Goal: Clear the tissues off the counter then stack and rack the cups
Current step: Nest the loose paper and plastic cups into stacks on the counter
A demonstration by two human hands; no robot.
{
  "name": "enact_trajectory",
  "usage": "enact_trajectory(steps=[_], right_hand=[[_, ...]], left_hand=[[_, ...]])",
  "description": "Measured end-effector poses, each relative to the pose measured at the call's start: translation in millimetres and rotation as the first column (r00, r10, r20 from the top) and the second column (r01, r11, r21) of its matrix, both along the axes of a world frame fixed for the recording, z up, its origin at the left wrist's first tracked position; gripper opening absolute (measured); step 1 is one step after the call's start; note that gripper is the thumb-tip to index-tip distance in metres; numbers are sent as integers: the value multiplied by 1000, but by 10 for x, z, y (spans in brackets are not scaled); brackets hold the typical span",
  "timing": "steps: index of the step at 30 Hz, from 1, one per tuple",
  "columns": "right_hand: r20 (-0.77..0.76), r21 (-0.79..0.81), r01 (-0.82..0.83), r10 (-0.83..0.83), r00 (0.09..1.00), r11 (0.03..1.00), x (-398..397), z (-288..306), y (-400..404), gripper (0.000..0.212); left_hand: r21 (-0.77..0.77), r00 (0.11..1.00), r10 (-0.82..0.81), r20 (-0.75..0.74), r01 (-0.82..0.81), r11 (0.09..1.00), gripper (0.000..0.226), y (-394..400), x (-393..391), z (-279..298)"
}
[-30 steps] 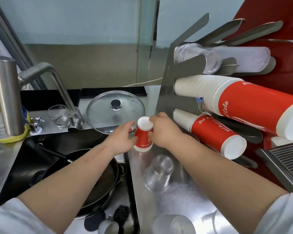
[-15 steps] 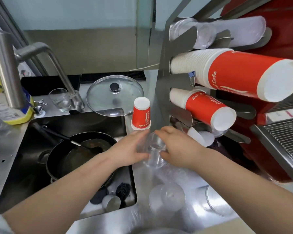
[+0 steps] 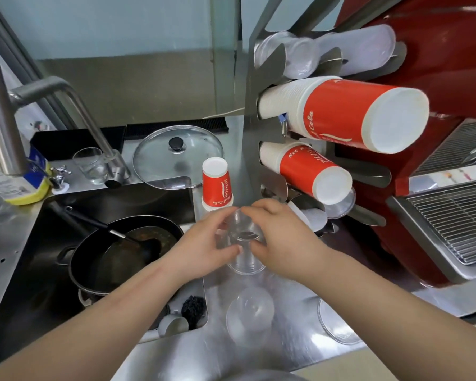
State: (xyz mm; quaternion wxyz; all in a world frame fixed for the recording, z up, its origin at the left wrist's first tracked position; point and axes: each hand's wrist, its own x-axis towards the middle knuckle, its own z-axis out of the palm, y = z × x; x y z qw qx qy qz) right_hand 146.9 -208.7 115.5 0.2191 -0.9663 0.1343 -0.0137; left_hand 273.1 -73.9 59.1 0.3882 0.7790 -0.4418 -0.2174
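My left hand (image 3: pixel 204 246) and my right hand (image 3: pixel 283 243) both grip a clear plastic cup (image 3: pixel 243 244) held upside down over the steel counter (image 3: pixel 193 350). Behind my hands a short stack of red paper cups (image 3: pixel 216 184) stands upside down on the counter. Another clear cup (image 3: pixel 249 316) sits upside down in front of my hands, and a third clear cup (image 3: pixel 337 324) lies to the right under my forearm. The metal cup rack (image 3: pixel 248 111) holds a large red cup stack (image 3: pixel 349 112), a smaller red stack (image 3: pixel 305 169) and clear cups (image 3: pixel 300 55) on top.
A sink at the left holds a black pan (image 3: pixel 121 248) with a ladle. A glass lid (image 3: pixel 177 156), a drinking glass (image 3: pixel 90 165) and a tap (image 3: pixel 66 105) stand behind it. A steel grille tray (image 3: pixel 451 215) lies at the right.
Both hands let go of the red cup stack, which now stands on the counter. They came toward me and took hold of the clear plastic cup, lifting it slightly.
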Motion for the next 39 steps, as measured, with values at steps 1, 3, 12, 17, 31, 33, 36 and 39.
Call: enact_trajectory(steps=[1,3,12,17,31,33,36,39], right_hand=[[55,11,-8,8,998,1000,-42,58,5,59],[157,59,-11,2,988,998,-171,192,7,56],[399,224,6,-98,912,975,-826,522,-143,57],[437,227,14,-114,892,974,-1119,562,-270,57],[475,275,107,-232,849,955,-2057,396,-563,56],[449,288,132,-256,856,948,-2142,305,-588,55],[419,308,162,-286,862,938,-2219,183,-613,56],[403,333,168,-301,864,928,-2257,46,-636,58]], left_hand=[[-22,1000,3,-6,-3,1000,70,28,-24,69],[-56,1000,-3,-8,2,998,73,66,-103,229],[-136,991,-135,28,137,981,75,-49,-549,762],[-141,974,-217,66,224,964,75,-201,-750,876],[-88,913,-401,76,407,909,77,-699,-1424,759],[-68,906,-418,68,422,904,77,-750,-1484,670],[-36,907,-414,72,417,908,76,-789,-1536,558],[2,911,-406,67,407,914,75,-814,-1585,441]])
